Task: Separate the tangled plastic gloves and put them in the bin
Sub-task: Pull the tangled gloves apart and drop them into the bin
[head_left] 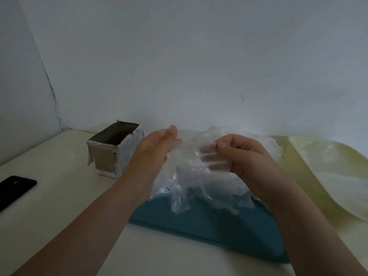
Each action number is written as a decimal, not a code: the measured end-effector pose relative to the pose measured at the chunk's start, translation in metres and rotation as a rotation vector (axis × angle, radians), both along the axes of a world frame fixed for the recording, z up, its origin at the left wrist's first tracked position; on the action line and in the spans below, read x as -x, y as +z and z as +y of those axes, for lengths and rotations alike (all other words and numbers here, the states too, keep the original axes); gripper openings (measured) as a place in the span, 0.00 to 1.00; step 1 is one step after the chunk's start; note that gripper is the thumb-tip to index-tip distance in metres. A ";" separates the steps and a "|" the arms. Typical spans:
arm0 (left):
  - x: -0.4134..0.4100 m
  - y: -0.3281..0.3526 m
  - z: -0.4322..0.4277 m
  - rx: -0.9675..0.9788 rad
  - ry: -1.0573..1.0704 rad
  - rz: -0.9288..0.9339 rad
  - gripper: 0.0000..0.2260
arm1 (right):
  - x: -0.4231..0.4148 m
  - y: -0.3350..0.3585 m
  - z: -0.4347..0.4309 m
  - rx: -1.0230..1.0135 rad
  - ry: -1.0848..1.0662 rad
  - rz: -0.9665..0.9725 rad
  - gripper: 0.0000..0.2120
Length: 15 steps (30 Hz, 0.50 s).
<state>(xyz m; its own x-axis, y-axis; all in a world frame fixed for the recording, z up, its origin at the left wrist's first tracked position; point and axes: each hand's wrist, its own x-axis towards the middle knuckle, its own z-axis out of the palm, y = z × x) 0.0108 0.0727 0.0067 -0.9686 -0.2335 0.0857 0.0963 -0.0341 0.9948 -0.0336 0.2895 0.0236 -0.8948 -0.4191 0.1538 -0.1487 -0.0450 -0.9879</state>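
Observation:
A bunch of clear plastic gloves [191, 176] hangs between my hands above a teal tray [199, 226]. My left hand [157, 148] holds the bunch's left side, fingers pressed against the plastic. My right hand [243, 154] has its fingers curled round the plastic on the right side. More crumpled clear gloves [219, 132] lie behind my hands. An open cardboard box [115, 148], dark inside, stands to the left of my left hand on the table.
A black phone [14, 190] lies at the table's left edge. A pale yellow-green tray [328, 176] holding a clear plastic sheet sits at the right. A white wall rises right behind the table.

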 end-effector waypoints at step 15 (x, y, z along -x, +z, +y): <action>-0.003 -0.012 0.002 0.202 -0.126 0.069 0.05 | -0.002 -0.012 -0.021 0.007 -0.106 -0.116 0.09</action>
